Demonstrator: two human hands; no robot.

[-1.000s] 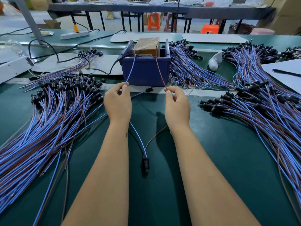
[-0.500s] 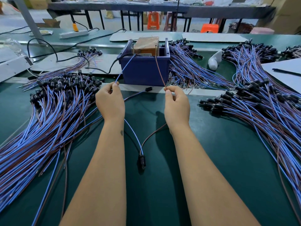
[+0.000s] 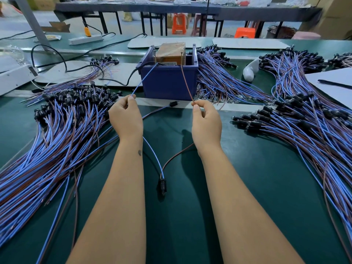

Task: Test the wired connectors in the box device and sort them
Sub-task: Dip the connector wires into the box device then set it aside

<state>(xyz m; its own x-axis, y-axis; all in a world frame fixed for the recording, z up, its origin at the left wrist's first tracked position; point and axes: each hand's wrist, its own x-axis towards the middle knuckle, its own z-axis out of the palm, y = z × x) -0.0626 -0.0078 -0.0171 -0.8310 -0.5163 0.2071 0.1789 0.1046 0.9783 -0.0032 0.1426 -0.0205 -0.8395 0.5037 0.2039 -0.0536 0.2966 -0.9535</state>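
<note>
Left hand [image 3: 126, 117] pinches the blue wire [image 3: 144, 79]; right hand [image 3: 206, 121] pinches the brown wire [image 3: 186, 82]. Both wires run up to the far blue box device [image 3: 169, 82]. Their shared black connector [image 3: 162, 184] lies near, on the green table [image 3: 247, 187] between the forearms. Connector bundles lie left [image 3: 57, 121] and right [image 3: 304, 126].

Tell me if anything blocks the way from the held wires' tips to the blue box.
Nothing visible does. The blue wire in the left hand and the brown wire in the right hand run freely up to the blue plastic box.
</note>
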